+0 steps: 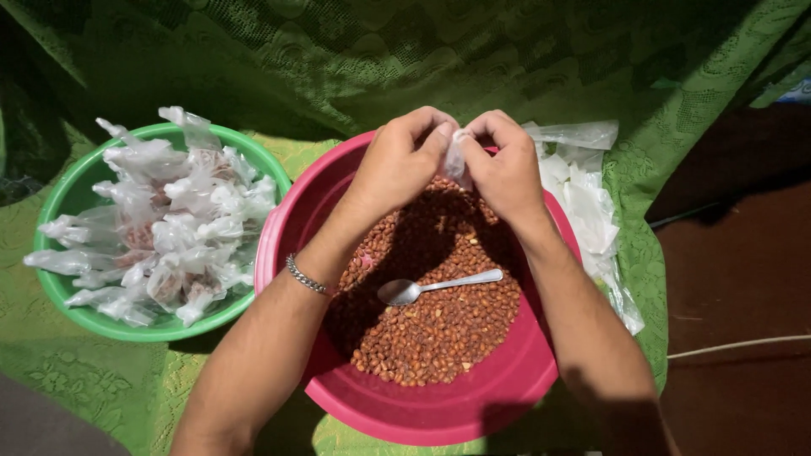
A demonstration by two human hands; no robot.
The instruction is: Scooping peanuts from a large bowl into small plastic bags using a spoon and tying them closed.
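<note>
Both my hands pinch a small plastic bag over the far rim of the pink basin.

My left hand point(397, 165) and right hand point(505, 169) meet knuckles-up, wrists bent, each grip clamped on the small plastic bag point(456, 156), above the peanuts point(439, 325) and spoon point(435, 287) in the pink basin point(422, 409); the green bowl point(63, 190) of filled bags point(169, 219) sits left.

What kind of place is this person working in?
Probably a home or small stall for packing snacks by hand: a pink basin of peanuts, a green bowl of tied packets, all on a green cloth.
</note>
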